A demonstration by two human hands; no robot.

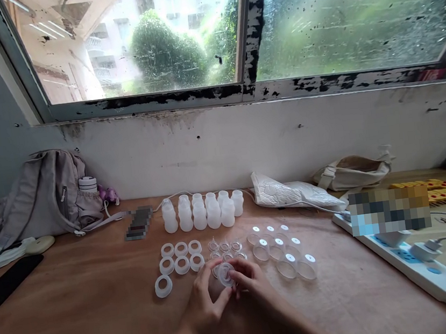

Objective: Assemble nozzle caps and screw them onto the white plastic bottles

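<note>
My left hand point(207, 298) and my right hand point(254, 281) meet low in the middle, fingers closed around a translucent round ring-shaped part point(225, 274). Its round opening faces up toward me, and the fingers cover much of its rim. Just beyond the fingers lie several small clear silicone-like pieces point(225, 247) with raised middles, some hidden by my hands. To their left, translucent white screw rings point(182, 264) lie in loose rows. On the right are clear round covers point(280, 252), each with a white disc beside or on it.
Several frosted white bottles point(199, 214) stand in rows near the wall. A grey backpack point(53, 193) sits back left, with a black strip-like object point(8, 285) before it. Silvery packets point(287, 191), a beige bag point(353, 171) and a white power strip point(405, 258) occupy the right.
</note>
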